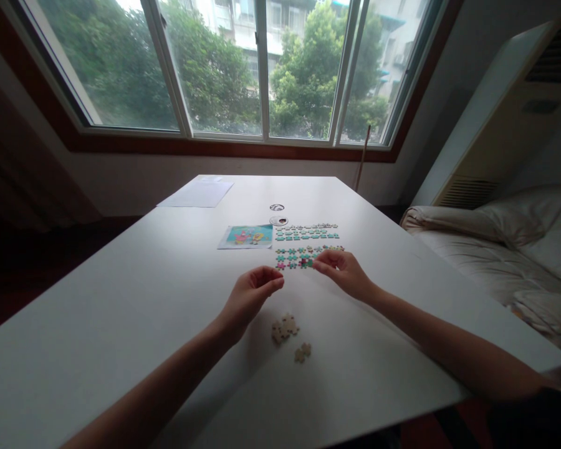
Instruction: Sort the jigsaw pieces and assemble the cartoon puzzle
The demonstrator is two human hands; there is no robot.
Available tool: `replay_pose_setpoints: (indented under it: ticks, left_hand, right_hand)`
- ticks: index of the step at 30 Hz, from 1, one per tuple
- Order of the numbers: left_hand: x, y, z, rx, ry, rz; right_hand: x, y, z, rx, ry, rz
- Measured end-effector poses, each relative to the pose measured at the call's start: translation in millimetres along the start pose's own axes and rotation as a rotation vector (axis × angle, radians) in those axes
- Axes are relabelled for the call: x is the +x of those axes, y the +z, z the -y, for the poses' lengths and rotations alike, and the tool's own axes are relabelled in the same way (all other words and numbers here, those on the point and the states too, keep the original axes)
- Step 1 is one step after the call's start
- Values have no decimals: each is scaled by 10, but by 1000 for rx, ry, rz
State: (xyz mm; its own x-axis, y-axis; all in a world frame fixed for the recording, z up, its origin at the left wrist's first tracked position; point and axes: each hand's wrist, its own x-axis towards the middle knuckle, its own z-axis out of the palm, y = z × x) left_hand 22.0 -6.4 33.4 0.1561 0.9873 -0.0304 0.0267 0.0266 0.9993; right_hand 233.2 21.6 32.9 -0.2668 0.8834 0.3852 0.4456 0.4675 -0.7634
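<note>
No text, label, brand, number or sign can be read on anything that is shown.

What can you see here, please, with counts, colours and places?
Rowed puzzle pieces: many, mostly teal, mid-table
Loose puzzle pieces: several, tan, nearer viewer
Picture sheet: one, teal, left of rows
Round items: two, dark and white, beyond rows
Paper: count unclear, white, far left
Table: one, white, centre
Window: one, brown frame, ahead
Trees: several, green, outside
Buildings: count unclear, pale, outside
Stick: one, brown, near window
Appliance: one, cream, right
Sofa: one, beige, right
Forearms: two, bare, foreground
Left hand: one, bare, near rows
Right hand: one, bare, over rows
</note>
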Motion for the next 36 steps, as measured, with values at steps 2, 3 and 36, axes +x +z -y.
replay_pose_setpoints:
  ticks: [2,3,36]
  left_hand:
    - [13,-26,6,48,32,-2]
    - [19,-37,11,71,49,-3]
    - [106,-169,54,231,103,-33]
  right_hand:
    - [41,-69,-57,-12,-8,-17]
    - [61,-104,-87,-17,-10,-21]
    - [196,-544,-656,-599,121,203]
